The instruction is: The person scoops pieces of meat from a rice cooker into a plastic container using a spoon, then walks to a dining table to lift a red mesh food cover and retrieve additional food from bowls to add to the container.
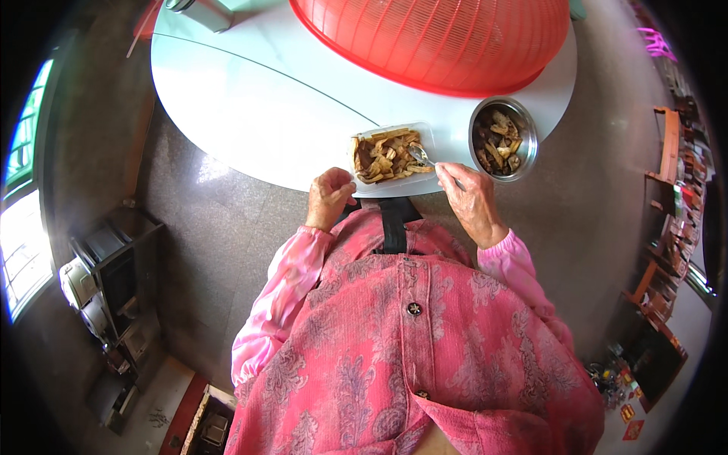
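Note:
A clear plastic container (427, 132) at the table's near edge holds brown, strip-like pieces of food (387, 156). My left hand (330, 196) is at its near left corner, with thumb and curled fingers gripping the rim. In my right hand (471, 199) is a metal spoon (420, 153), its bowl resting among the food pieces on the container's right side. Just beyond that hand stands a round stainless steel bowl (532, 136) with similar brown pieces and darker bits inside. Part of the spoon's handle is hidden by my fingers.
A large red mesh food cover (443, 45) stands on the white round table (244, 119) beyond the containers. A metallic cylindrical vessel (207, 14) is at the far left. Shelving with pots (85, 284) is on the left, and wooden furniture (665, 148) on the right.

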Available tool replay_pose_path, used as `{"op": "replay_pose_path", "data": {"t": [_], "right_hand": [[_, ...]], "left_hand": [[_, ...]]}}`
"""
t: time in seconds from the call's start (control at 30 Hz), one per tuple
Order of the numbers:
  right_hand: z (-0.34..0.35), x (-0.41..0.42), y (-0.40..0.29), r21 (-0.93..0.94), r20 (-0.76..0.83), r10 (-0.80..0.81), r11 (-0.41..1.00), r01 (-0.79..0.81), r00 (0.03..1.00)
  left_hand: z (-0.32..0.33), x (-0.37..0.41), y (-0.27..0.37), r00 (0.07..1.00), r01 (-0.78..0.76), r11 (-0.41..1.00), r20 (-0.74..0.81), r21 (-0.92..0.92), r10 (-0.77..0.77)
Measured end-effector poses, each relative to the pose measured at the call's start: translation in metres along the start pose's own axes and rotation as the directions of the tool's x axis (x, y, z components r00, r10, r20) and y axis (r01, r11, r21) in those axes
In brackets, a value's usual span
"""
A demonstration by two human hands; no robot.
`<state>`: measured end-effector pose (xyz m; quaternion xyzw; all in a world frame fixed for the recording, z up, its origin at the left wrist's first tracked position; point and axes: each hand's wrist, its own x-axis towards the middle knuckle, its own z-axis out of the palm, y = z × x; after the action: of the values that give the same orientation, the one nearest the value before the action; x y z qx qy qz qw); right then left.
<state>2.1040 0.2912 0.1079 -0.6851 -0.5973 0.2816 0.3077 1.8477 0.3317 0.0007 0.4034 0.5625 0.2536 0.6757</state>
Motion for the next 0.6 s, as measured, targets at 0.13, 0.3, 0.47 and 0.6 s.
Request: {"op": "replay_pose_path", "data": {"t": [0.13,0.3,0.47,0.6], "right_hand": [[0.013,-0.003,0.008,-0.007,-0.010,0.000,1.000,0.000,1.000],[0.012,-0.011,0.003,0.470,0.184,0.322,0.801,-0.370,0.929],[0.002,-0.016,0.000,0.147,0.012,0.124,0.981,-0.124,0.992],[0.008,-0.001,0.004,-0.232,-0.021,-0.248,0.943,0.237,0.968]], "left_hand": [[-0.001,-0.001,0.007,1.000,0.011,0.999,0.009,0.052,-0.012],[-0.002,0.003,0.002,1.000,0.020,0.999,0.017,0.030,-0.020],[-0.002,0.004,0.003,0.999,0.020,1.000,0.035,-0.018,-0.019],[-0.002,0.003,0.006,0.997,0.043,0.998,0.060,-0.037,-0.041]]}}
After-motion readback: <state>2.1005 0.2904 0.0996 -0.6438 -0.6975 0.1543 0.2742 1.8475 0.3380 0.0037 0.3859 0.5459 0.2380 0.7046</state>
